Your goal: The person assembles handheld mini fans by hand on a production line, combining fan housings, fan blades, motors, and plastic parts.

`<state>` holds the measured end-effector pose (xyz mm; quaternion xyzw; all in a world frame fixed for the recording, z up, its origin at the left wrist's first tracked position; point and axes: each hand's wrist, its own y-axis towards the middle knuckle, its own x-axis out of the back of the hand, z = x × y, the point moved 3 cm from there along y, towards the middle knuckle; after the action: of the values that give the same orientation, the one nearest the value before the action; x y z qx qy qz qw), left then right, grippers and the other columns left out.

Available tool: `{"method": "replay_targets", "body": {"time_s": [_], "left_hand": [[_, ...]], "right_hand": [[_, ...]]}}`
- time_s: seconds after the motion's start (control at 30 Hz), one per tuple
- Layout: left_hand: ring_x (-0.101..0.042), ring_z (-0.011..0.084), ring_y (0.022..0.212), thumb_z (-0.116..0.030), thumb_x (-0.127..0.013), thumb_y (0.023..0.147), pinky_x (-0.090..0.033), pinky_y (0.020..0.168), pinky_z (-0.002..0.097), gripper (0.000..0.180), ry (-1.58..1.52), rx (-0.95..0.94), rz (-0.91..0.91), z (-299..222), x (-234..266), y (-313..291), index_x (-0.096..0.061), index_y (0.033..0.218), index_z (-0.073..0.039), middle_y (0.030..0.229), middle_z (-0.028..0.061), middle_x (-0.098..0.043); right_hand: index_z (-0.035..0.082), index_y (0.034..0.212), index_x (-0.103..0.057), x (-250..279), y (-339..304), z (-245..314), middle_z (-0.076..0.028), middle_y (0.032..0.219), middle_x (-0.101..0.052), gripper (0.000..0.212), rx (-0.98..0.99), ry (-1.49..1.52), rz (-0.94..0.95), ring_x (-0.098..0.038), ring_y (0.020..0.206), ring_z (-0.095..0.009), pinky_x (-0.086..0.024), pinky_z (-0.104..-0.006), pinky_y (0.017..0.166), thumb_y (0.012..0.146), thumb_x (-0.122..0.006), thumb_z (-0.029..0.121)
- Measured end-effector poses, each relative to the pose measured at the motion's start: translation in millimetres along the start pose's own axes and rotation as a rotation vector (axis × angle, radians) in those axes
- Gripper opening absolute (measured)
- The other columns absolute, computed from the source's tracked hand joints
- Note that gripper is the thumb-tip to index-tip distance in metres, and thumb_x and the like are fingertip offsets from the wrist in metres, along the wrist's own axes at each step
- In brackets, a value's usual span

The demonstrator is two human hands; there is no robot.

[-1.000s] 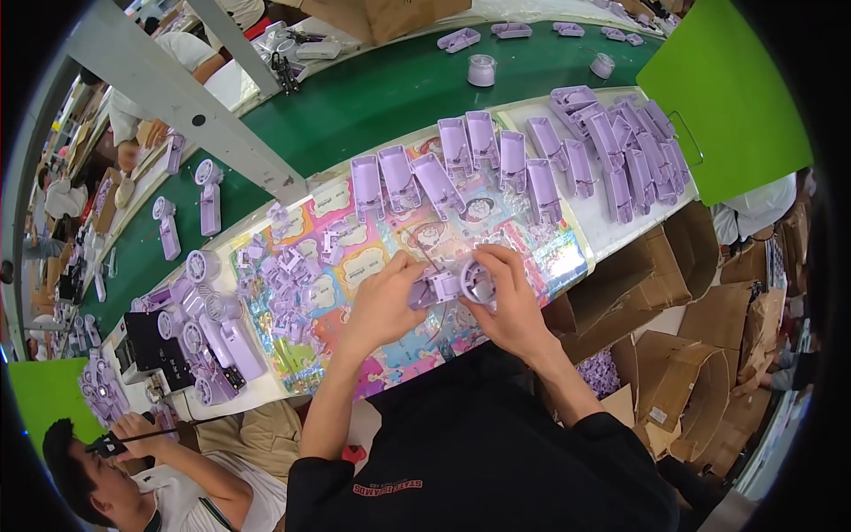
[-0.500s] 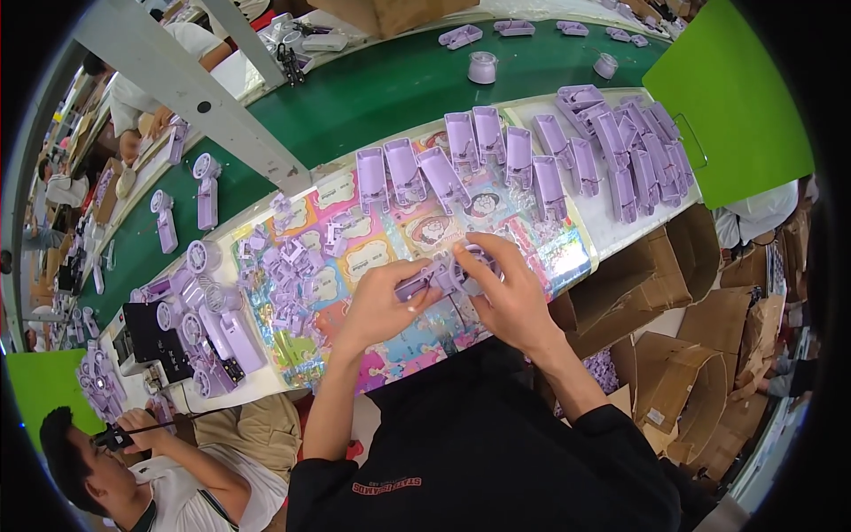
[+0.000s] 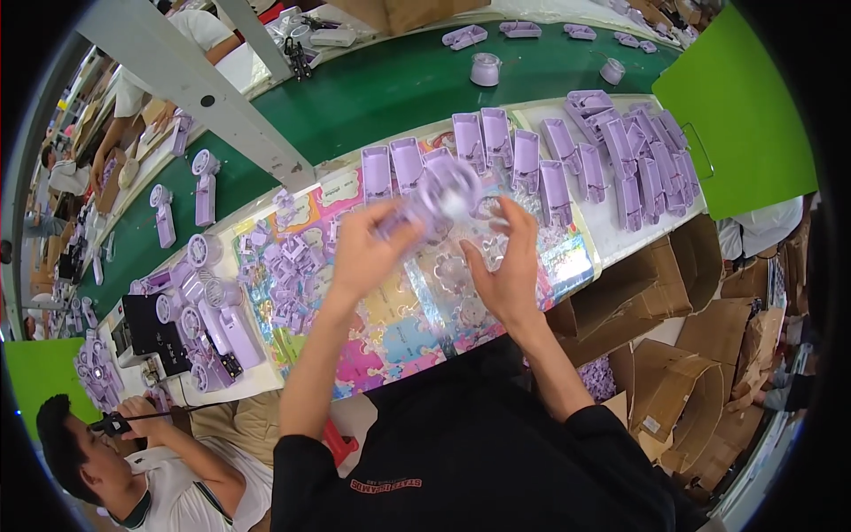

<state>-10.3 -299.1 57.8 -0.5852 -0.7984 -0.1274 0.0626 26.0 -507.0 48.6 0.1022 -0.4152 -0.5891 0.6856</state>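
Observation:
My left hand grips a light-purple handheld fan, its round head blurred by motion and tilted up over the mat. Apart from it on the right, my right hand is open, thumb and fingers spread, holding nothing. Beneath both hands lies a colourful printed mat. Along its far side stands a row of open purple handle shells, with wires showing in some. A heap of small purple plastic parts lies left of my left hand.
Purple fans crowd the table's left end beside a black box. More shells are stacked at the right. Beyond runs a green conveyor belt, crossed by a metal post. Cardboard boxes stand right. A co-worker sits at left.
My left hand has raised the fan up and away from me, over the shells. My right hand has let go of it and opened.

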Motion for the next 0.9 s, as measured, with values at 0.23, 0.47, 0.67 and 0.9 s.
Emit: {"method": "replay_targets", "body": {"time_s": [0.23, 0.47, 0.67, 0.9], "left_hand": [[-0.070, 0.0399, 0.097, -0.044, -0.070, 0.086, -0.053, 0.085, 0.0475, 0.047, 0.603, 0.181, -0.518, 36, 65, 150, -0.072, 0.110, -0.004, 0.099, 0.0214, -0.074], [-0.061, 0.0449, 0.115, -0.038, -0.063, 0.093, -0.049, 0.097, 0.0523, 0.060, 0.710, 0.452, -0.527, 113, 76, 194, -0.047, 0.131, 0.005, 0.123, 0.0304, -0.061], [-0.052, 0.0435, 0.120, -0.016, -0.068, 0.089, -0.044, 0.101, 0.0493, 0.062, 0.656, 0.018, -0.623, 85, 85, 167, -0.040, 0.142, 0.002, 0.130, 0.0280, -0.051], [-0.059, 0.0377, 0.109, -0.013, -0.068, 0.086, -0.046, 0.091, 0.0491, 0.042, 0.741, -0.015, -0.155, 17, 58, 40, -0.058, 0.126, -0.005, 0.116, 0.0171, -0.059]], "right_hand": [[0.001, 0.100, -0.062, -24, -23, -22, -0.014, 0.102, -0.059, 0.021, 0.057, -0.135, 0.251, -0.060, 0.091, -0.033, -0.052, -0.0408, 0.078, 0.081, -0.070, 0.003], [0.001, 0.095, -0.062, -31, -25, -25, -0.013, 0.096, -0.059, 0.017, 0.080, -0.178, 0.290, -0.059, 0.090, -0.031, -0.051, -0.0405, 0.078, 0.080, -0.068, 0.002], [0.001, 0.095, -0.062, -35, -18, -21, -0.014, 0.097, -0.059, 0.016, 0.052, -0.155, 0.314, -0.059, 0.089, -0.033, -0.051, -0.0414, 0.078, 0.080, -0.067, 0.001], [0.002, 0.096, -0.062, -31, -17, -26, -0.013, 0.097, -0.059, 0.018, 0.030, -0.177, 0.296, -0.059, 0.090, -0.032, -0.051, -0.0417, 0.078, 0.080, -0.067, 0.001]]}}
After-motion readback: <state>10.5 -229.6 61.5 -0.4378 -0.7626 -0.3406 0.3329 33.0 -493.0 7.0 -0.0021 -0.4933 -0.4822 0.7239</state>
